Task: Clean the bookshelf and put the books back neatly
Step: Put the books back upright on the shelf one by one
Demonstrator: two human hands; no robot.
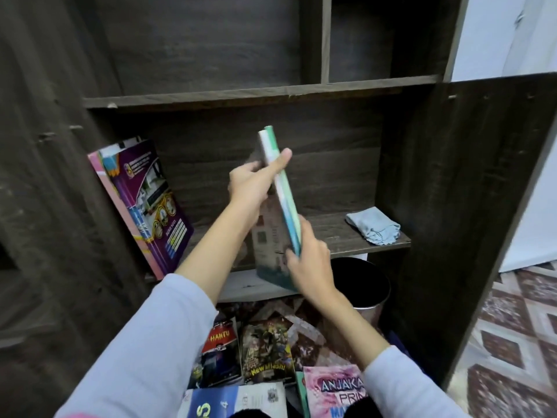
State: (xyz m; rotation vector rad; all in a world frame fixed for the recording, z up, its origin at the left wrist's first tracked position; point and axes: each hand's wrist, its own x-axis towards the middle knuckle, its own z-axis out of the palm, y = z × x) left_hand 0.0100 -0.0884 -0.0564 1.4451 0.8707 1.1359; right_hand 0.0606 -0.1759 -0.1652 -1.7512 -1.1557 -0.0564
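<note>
Restocking: left hand [256,181] and right hand [312,262] grip seemingly two green books [286,200] above the shelf [331,233]. Next, stand them upright on it.

This looks like a room in a home: a dark wood bookshelf [241,95], comics and schoolbooks [266,348] strewn on the patterned floor [512,327] at its foot, and a waste bin [366,297] tucked beneath its lowest shelf.
</note>
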